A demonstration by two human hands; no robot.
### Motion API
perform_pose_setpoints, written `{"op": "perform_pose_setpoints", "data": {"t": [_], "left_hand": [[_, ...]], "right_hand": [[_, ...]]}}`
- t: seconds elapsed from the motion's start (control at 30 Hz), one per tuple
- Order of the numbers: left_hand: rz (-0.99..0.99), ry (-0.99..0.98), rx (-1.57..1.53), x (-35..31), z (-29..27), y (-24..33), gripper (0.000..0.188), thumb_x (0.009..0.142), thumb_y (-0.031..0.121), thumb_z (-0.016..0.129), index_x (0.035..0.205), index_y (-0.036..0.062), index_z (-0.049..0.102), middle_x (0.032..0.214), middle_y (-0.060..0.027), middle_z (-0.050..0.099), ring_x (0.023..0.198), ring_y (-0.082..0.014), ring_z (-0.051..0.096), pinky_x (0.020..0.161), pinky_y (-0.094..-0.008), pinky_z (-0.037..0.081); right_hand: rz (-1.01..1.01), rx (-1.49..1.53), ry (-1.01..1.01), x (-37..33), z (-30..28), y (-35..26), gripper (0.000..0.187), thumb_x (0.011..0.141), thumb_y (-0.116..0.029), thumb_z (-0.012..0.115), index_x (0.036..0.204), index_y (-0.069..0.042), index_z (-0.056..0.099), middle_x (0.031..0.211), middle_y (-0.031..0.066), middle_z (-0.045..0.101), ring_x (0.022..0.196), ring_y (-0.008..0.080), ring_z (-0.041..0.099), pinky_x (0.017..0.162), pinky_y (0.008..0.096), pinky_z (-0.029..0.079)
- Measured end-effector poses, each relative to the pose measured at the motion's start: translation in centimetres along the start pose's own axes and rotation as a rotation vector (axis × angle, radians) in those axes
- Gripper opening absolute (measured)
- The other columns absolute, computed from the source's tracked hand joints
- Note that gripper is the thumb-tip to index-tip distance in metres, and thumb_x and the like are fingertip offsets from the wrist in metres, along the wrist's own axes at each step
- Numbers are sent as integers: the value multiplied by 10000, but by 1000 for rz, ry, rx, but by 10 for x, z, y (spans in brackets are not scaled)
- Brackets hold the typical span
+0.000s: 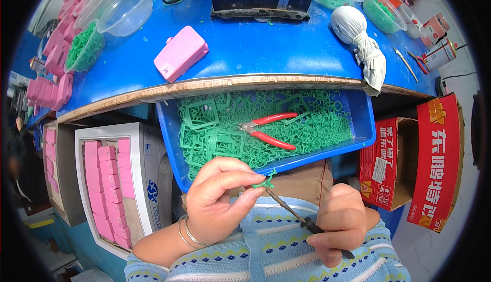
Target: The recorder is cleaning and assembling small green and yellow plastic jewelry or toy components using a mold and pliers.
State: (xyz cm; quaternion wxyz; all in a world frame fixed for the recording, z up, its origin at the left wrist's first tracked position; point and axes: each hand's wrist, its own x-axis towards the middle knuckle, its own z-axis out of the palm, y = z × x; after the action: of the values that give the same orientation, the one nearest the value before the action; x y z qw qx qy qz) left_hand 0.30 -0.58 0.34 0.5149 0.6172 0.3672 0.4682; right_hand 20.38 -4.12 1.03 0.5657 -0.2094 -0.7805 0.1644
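As left hand (217,196) pinches spindly green plastic (267,181), slim-shafted tool (285,207)

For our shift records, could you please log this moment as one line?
left hand: pinching green piece | right hand: gripping tool, tip at piece | cutters: on green parts in tray

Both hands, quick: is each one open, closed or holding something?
Left hand: closed, pinching a small green piece.
Right hand: closed around a slim dark-handled tool.
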Motion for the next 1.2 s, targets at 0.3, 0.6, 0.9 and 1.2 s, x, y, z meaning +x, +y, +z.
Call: {"op": "perform_pose_setpoints", "data": {"t": [0.3,0.6,0.9,1.2], "left_hand": [[15,0,-18,0,0,0,251,685,-77,686,920,-4,637,902,-98,563,795,-160,567,694,-259,485],[25,-13,-19,1,0,-2,252,689,-88,672,925,-9,633,911,-102,565,800,-161,568,700,-258,487],[25,-51,35,3,-1,-4,247,697,-60,687,931,5,642,888,-84,570,730,-124,552,626,-227,469],[5,-147,22,11,-5,-7,209,771,25,660,976,-7,636,864,-74,568,701,-93,514,602,-195,425]], "right_hand": [[-97,16,129,-1,7,2,191,791,-260,533,720,-87,568,668,32,449,386,104,377,388,243,252],[-17,7,397,-8,18,-2,319,890,-340,525,786,-44,582,754,53,470,478,117,461,398,240,286],[302,-271,7,5,5,11,350,693,-179,720,1023,-94,639,674,9,539,502,140,490,439,256,383],[272,-473,-191,10,6,20,357,649,-139,663,1005,-121,644,761,28,529,568,151,519,476,266,401]]}}
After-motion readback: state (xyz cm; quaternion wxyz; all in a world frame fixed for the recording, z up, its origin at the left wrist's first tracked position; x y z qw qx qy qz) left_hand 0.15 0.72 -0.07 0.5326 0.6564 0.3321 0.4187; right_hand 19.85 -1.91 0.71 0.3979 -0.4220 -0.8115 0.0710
